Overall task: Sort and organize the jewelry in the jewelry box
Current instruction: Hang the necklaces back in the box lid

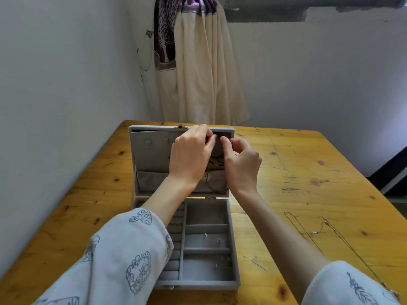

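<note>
A grey velvet jewelry box (232, 245) lies open on the wooden table, its lid (152, 155) standing upright at the back. Both hands are up at the top right of the lid's inner face. My left hand (190, 159) and my right hand (241, 164) each pinch the top of a dark necklace (212, 168) between fingertips. The necklace's cord hangs down the lid toward the grey pocket (152, 178). Small earrings (205, 235) lie in the box's right compartments. Ring rolls (175, 245) fill the left column, partly hidden by my left forearm.
Thin chain necklaces (319, 231) lie loose on the table (308, 172) to the right of the box. A cream curtain (198, 73) hangs behind the table's far edge. White walls close in at left and back.
</note>
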